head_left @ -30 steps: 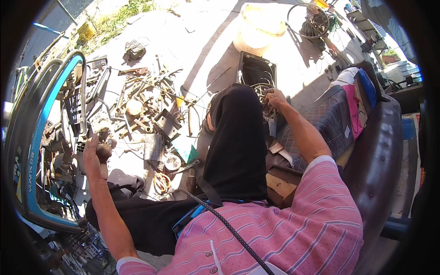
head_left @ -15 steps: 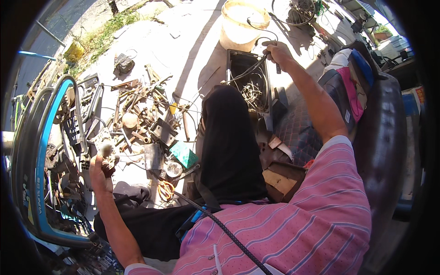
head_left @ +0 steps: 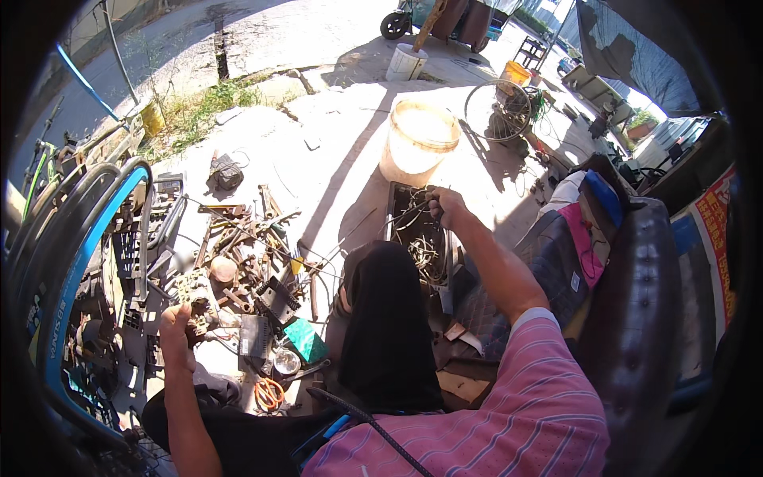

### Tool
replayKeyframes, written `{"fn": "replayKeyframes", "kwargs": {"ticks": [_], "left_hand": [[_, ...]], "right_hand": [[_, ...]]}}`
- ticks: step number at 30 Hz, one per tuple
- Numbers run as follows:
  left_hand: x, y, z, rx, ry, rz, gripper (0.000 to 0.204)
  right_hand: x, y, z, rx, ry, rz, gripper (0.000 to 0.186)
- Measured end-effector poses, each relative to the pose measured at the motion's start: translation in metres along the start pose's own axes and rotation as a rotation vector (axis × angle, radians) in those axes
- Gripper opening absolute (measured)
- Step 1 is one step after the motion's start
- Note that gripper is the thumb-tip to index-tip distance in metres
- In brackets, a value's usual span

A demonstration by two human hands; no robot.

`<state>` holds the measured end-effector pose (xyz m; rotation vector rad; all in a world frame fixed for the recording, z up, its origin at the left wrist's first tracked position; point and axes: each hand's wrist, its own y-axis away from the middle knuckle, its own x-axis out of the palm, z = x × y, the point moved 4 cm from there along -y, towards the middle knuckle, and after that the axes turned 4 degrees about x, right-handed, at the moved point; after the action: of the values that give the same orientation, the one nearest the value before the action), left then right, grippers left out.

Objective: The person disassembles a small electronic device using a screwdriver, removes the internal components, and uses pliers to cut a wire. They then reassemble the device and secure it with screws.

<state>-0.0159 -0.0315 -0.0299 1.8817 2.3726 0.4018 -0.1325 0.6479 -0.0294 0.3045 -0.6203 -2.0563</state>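
Note:
My right hand [head_left: 447,207] is closed at the far right edge of a dark open box [head_left: 389,211]. Thin dark cable [head_left: 409,213] runs from its fingers down into the box. Inside lies a tangled bundle of pale wires [head_left: 427,256]. On the left, my left hand [head_left: 176,335] is raised near the tool pile with the thumb up and the fingers curled. Just beyond its fingertips shows a pale, bright part [head_left: 193,292]; glare and the hand hide whether the fingers grip it.
Several rusty wrenches and tools [head_left: 238,246] lie left of my knee, beside a green plate [head_left: 305,340] and an orange cord coil [head_left: 269,393]. A white bucket [head_left: 413,163] stands beyond the box. Tyres [head_left: 79,207] line the left; a dark padded seat [head_left: 636,278] is right.
The view has tilted up, showing more of the yard. My right hand has come down with the cable from above the box to its far edge. My left hand stays near the tool pile.

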Motion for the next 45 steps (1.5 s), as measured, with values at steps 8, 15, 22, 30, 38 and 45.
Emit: {"fn": "replayKeyframes", "kwargs": {"ticks": [8,15,22,30,38,45], "left_hand": [[0.003,0.010,-0.006,0.047,-0.063,-0.004,0.028],[0.001,0.011,-0.002,0.080,-0.075,0.013,0.022],[0.010,0.013,0.000,0.070,-0.099,0.035,0.027],[0.021,0.023,-0.008,0.074,-0.129,0.094,0.037],[0.013,0.031,-0.020,0.057,-0.131,0.082,0.034],[0.023,0.024,-0.008,-0.033,-0.153,0.095,0.032]], "right_hand": [[0.011,-0.012,0.049,-0.160,0.025,-0.006,0.035],[0.032,-0.032,-0.035,-0.082,0.153,-0.035,0.024],[0.083,-0.038,0.010,-0.215,-0.073,0.075,0.031],[0.068,0.020,0.140,-0.507,-0.018,0.091,0.028],[0.020,0.090,0.195,-0.900,0.250,-0.070,0.027],[-0.056,0.005,-0.006,-0.541,0.668,0.007,0.025]]}}
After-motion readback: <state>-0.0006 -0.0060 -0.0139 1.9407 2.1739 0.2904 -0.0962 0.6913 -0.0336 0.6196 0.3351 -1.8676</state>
